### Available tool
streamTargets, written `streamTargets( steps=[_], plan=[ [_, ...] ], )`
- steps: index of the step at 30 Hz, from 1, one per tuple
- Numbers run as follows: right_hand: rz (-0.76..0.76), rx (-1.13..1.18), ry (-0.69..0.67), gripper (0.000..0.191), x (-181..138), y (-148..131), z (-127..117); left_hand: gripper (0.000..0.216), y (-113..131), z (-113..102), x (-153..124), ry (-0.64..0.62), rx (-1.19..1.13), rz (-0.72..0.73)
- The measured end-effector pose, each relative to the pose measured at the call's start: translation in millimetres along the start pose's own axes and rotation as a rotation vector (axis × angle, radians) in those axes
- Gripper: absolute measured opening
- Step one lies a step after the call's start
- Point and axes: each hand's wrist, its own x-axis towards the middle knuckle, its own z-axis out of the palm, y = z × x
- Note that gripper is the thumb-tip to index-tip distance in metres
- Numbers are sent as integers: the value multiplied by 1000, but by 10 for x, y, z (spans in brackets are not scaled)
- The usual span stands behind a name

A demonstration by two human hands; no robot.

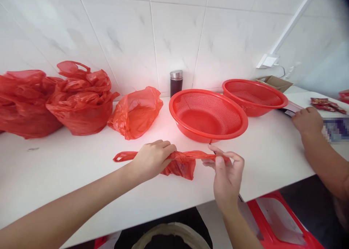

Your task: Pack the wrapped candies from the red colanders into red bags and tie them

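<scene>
A crumpled red plastic bag (185, 165) is stretched sideways between my two hands, just above the white table. My left hand (152, 158) is closed around its gathered middle, and a looped handle sticks out to the left of the fist. My right hand (227, 169) pinches the bag's right end between thumb and fingers. Behind my hands stands a red perforated plastic basket (208, 130) with nothing visible inside. Left of that basket an opened red plastic bag (136, 114) rests on the table.
Two bulging red bags (81, 114) stand at the left. A dark thermos (176, 83) is by the tiled wall, with a second red basket (253, 96) to the right. A co-worker's hand (308, 121) rests near small red packets (327, 105). A red stool (280, 220) stands below.
</scene>
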Motion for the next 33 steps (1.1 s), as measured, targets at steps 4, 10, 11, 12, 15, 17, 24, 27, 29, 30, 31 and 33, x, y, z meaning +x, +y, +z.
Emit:
streamTargets(
  steps=[4, 10, 11, 12, 15, 17, 24, 27, 29, 30, 31, 33],
  plan=[
    [182, 53, -428, 49, -60, 19, 232, 10, 41, -270, -250, 75, -291, -273],
    [202, 44, -641, 26, -207, 61, 578, 25, 22, -261, -478, 20, -723, -418],
    [174, 21, -629, 28, -206, 59, 598, 29, 9, -242, -489, 33, -753, -422],
    [145, -1, -630, 29, -200, 51, 610, 30, -2, -227, -493, 46, -771, -415],
    [100, -40, -688, 24, -172, 12, 621, 26, -9, -191, -485, 142, -789, -348],
    [117, -64, -723, 18, -164, -10, 625, 28, 5, -163, -479, 293, -828, -318],
    [137, -82, -743, 21, -157, 44, 689, 17, 27, -109, -538, 424, -1499, -409],
    [191, -52, -760, 23, -151, 92, 754, 18, -37, -194, -635, 396, -1514, -424],
    [236, -20, -805, 26, -171, 125, 814, 17, -102, -275, -744, 387, -1425, -431],
    [257, -6, -835, 27, -191, 145, 845, 18, -140, -317, -814, 384, -1328, -444],
    [276, -1, -865, 27, -218, 170, 873, 18, -183, -360, -893, 379, -1194, -461],
    [318, -22, -906, 29, -284, 240, 911, 18, -287, -446, -1076, 365, -872, -521]
  ],
)
